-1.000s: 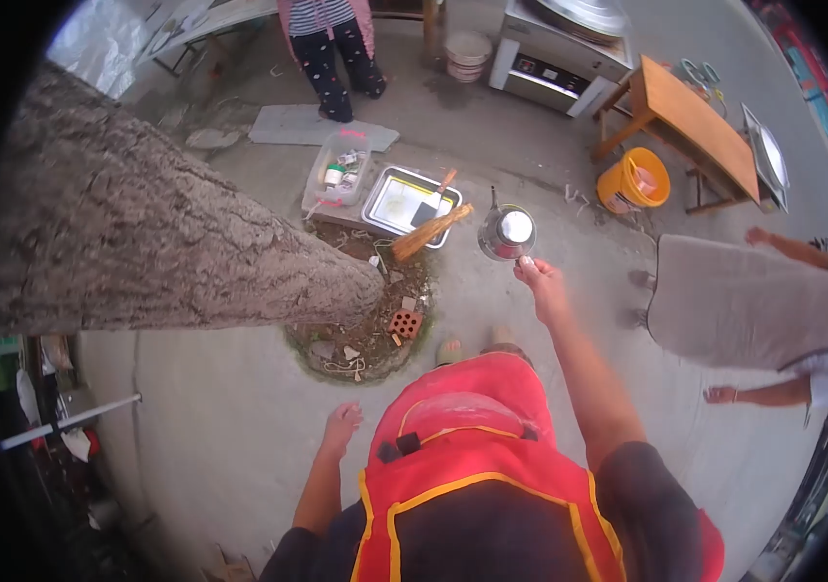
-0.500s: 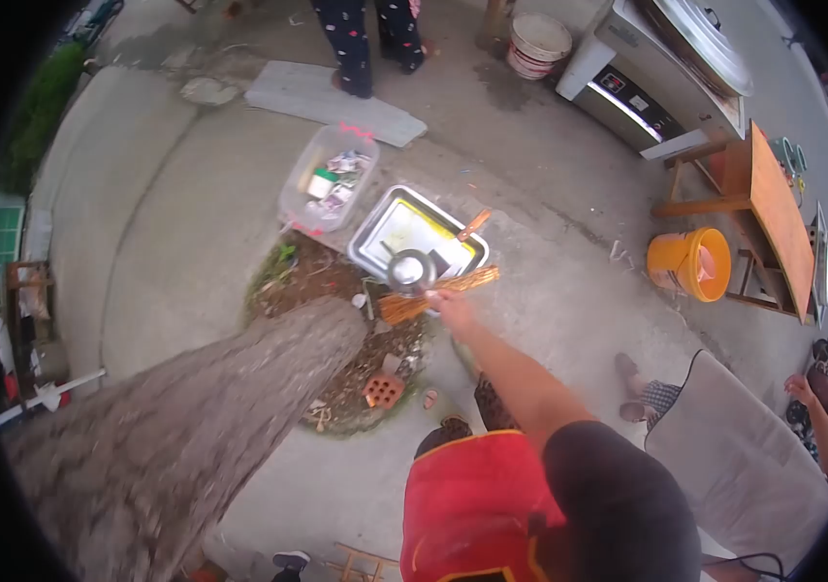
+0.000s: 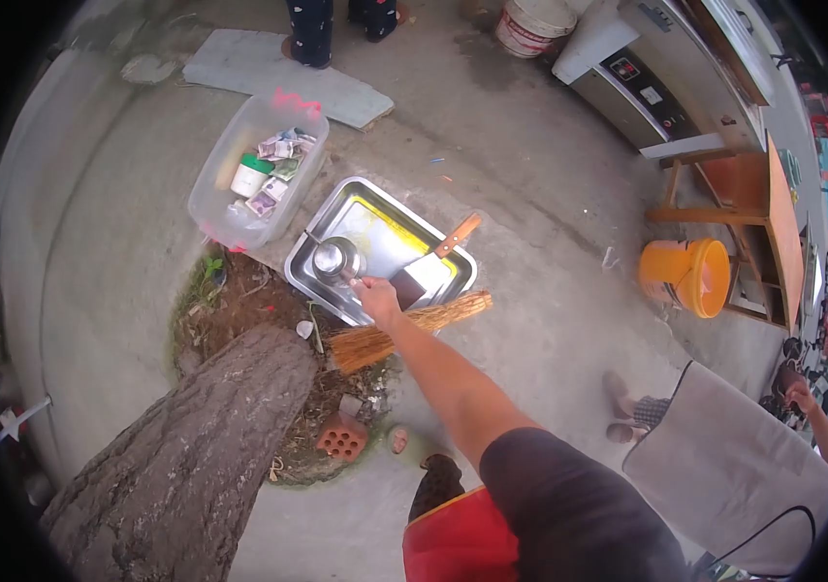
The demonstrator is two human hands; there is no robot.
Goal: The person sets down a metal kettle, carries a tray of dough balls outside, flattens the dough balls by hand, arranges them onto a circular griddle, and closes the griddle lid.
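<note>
My right hand (image 3: 376, 299) is closed around the handle of a small round metal ladle (image 3: 334, 258). The ladle's bowl is at the left part of a rectangular metal tray (image 3: 309, 291); I cannot tell whether it touches the bottom. A yellow smear (image 3: 390, 215) runs along the tray's far side. A broad-bladed scraper (image 3: 459, 236) with a wooden handle lies across the right end, handle on the rim. Under my forearm, along the near edge of the tray, lies a straw whisk broom (image 3: 366, 346). My left hand is out of view.
A clear plastic bin (image 3: 208, 207) holds banknotes and a green-lidded tub (image 3: 252, 177). A tree trunk (image 3: 181, 456) rises at lower left beside a perforated brick (image 3: 341, 437). At right stand a yellow bucket (image 3: 668, 272), a wooden table (image 3: 782, 228) and a seated person's arm (image 3: 826, 436).
My right hand and the ladle have moved left and lower over the tray. The view has shifted, so the bin and tray appear larger and farther left.
</note>
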